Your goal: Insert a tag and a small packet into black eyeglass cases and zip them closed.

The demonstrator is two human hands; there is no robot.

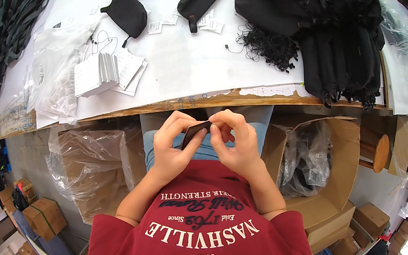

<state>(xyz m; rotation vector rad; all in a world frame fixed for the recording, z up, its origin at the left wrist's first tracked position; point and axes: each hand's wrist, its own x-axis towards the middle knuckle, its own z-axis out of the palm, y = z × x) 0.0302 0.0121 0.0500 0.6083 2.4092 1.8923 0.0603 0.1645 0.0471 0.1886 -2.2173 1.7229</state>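
In front of my lap, near the table's front edge, my left hand (173, 139) grips a small, dark, flat, card-like piece (194, 132) between thumb and fingers. My right hand (237, 141) pinches at the upper corner of the same piece. Whether a thread or loop lies between the right fingertips is too small to make out. Beyond my hands, three black zip pouches (127, 15) lie apart on the white table (187, 57), with white labels (155, 28) beside them. A stack of white cards (97, 75) with thin dark strings sits to the left.
A tangle of black strings (270, 45) and a big heap of black pouches (336, 57) occupy the table's right. Clear plastic bags (58, 68) and dark straps (8, 32) lie left. Open cardboard boxes (338, 157) with plastic flank my legs; a round stool (381, 152) stands right.
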